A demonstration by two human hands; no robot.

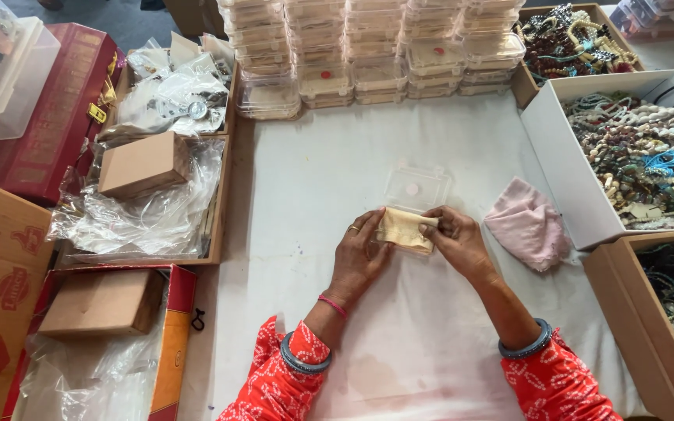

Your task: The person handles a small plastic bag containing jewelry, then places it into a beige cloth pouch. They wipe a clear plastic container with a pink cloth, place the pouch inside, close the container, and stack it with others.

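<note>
1. Nearest me: my sleeves, red w/ white print, a bangle on each wrist, forearms angled in over the white cloth-covered table [399, 366].
2. Step in hand, as I judge it: I'm folding/pressing the small cream cloth pad [404, 230] into a neat rectangle, mid-table, just near of the clear plastic case [416, 187].
3. My left hand [359, 253] – fingers curled closed, thumb & fingertips pinching the pad's left edge. Ring on one finger, pink thread at the wrist.
4. My right hand [455, 238] – also closed, thumb on top & fingers under, clamped on the pad's right end. So both hands grip the same pad, one per end; neither is spread apart.
5. Next move, my guess: needs the fold held flat w/o springing open, then the pad lined up square w/ the case, which sits touching or nearly touching the pad's far edge. The case looks open, lid back, a small red dot inside – can't tell more.
6. Right of my hands: crumpled pink cloth [526, 224], lying apart from the pad, beside the white box of beads [641, 156].
7. Left side: cardboard tray w/ clear plastic bags [150, 210] & a small brown box [143, 164] on top.
8. Far: stacks of clear cases [376, 47] in rows across the back; far right, another box of dark bead strings [575, 39].
</note>
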